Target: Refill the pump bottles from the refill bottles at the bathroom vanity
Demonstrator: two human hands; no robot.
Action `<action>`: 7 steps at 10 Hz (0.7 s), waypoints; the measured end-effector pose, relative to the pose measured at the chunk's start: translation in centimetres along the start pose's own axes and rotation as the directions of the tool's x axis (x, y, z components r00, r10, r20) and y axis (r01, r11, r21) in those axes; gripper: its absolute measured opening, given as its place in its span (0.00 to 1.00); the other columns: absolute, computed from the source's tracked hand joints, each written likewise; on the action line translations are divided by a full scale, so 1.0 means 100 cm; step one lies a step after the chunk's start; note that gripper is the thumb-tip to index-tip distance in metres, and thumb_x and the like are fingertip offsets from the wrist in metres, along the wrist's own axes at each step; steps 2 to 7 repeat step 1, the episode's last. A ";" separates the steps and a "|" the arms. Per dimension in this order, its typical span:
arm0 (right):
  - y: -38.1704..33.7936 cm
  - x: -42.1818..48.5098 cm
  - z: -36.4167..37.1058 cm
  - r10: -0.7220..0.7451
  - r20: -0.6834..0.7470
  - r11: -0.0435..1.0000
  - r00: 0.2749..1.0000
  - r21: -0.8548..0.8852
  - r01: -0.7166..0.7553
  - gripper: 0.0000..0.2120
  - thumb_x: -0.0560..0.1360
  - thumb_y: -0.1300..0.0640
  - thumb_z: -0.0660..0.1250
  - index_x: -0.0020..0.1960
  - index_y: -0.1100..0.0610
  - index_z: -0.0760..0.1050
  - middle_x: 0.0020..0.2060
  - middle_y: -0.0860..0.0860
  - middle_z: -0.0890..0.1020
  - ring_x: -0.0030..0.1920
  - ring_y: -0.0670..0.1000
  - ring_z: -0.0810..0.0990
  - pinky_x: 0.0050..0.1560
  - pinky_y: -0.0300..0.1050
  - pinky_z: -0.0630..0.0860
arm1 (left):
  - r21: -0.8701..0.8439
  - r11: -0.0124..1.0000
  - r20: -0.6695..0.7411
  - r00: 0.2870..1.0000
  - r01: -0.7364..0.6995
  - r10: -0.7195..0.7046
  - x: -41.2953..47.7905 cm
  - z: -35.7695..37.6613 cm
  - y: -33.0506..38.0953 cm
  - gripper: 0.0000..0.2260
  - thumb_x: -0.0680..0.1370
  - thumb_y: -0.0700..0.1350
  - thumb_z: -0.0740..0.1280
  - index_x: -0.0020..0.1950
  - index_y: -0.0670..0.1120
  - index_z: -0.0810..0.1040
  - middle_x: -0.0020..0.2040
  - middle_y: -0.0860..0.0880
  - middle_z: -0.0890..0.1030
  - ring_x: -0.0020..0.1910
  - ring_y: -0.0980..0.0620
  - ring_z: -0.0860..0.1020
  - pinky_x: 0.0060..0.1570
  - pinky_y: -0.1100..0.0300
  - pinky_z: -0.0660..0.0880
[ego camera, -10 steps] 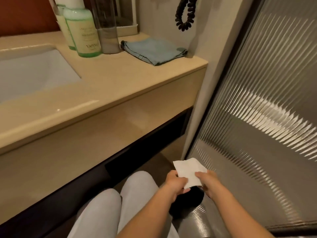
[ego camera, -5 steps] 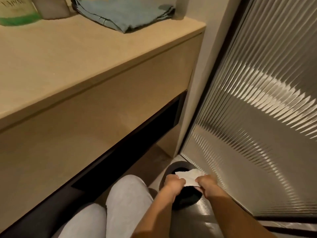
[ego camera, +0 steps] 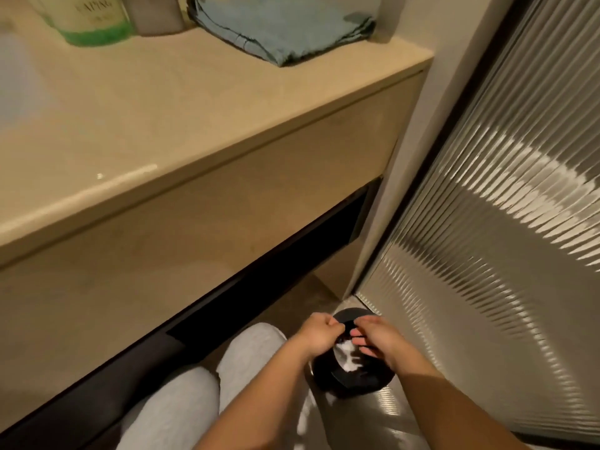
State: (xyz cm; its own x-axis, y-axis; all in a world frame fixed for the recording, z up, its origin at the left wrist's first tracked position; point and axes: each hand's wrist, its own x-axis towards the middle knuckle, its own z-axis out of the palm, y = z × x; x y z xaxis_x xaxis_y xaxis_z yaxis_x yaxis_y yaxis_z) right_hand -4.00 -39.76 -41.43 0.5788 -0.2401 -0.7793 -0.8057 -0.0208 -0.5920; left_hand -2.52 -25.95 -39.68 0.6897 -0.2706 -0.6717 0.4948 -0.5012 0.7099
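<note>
Head view: both hands hang low over a round black bin (ego camera: 354, 315) on the floor, forearms reaching down from the bottom edge of the picture. The left hand (ego camera: 319, 336) is curled into a fist with the thumb against the forefinger, and no paper shows in it. The right hand (ego camera: 378, 341) is slack, its fingers (ego camera: 358, 342) loosely spread and gripping nothing. A white tissue (ego camera: 349, 354) lies inside the bin, just under the right fingertips; whether they touch it I cannot tell.

Half a second ago the tissue was stretched between the two hands above the bin's mouth — now both have let it go and it sits down in the bin.

The green bottle (ego camera: 94, 26) stands at the back edge of the vanity counter (ego camera: 227, 102), with a grey bottle (ego camera: 156, 13) just beside it, only their lower parts in view. A folded blue cloth (ego camera: 282, 27) lies at the counter's back right corner. A ribbed glass door (ego camera: 503, 196) fills the right side, and the person's knees in pale grey trousers (ego camera: 253, 352) sit near the bin.
</note>
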 end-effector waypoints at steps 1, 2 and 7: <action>-0.021 -0.020 0.009 -0.114 0.054 0.981 0.992 -0.152 0.121 0.08 0.79 0.59 0.57 0.42 0.55 0.71 0.33 0.50 0.76 0.27 0.44 0.73 0.28 0.35 0.66 | 0.051 0.998 0.006 0.999 -0.043 0.043 -0.022 -0.022 0.007 0.11 0.76 0.44 0.64 0.33 0.49 0.70 0.33 0.49 0.73 0.37 0.50 0.72 0.43 0.58 0.70; -0.021 -0.020 0.009 -0.114 0.054 0.981 0.992 -0.152 0.121 0.08 0.79 0.59 0.57 0.42 0.55 0.71 0.33 0.50 0.76 0.27 0.44 0.73 0.28 0.35 0.66 | 0.051 0.998 0.006 0.999 -0.043 0.043 -0.022 -0.022 0.007 0.11 0.76 0.44 0.64 0.33 0.49 0.70 0.33 0.49 0.73 0.37 0.50 0.72 0.43 0.58 0.70; -0.021 -0.020 0.009 -0.114 0.054 0.981 0.992 -0.152 0.121 0.08 0.79 0.59 0.57 0.42 0.55 0.71 0.33 0.50 0.76 0.27 0.44 0.73 0.28 0.35 0.66 | 0.051 0.998 0.006 0.999 -0.043 0.043 -0.022 -0.022 0.007 0.11 0.76 0.44 0.64 0.33 0.49 0.70 0.33 0.49 0.73 0.37 0.50 0.72 0.43 0.58 0.70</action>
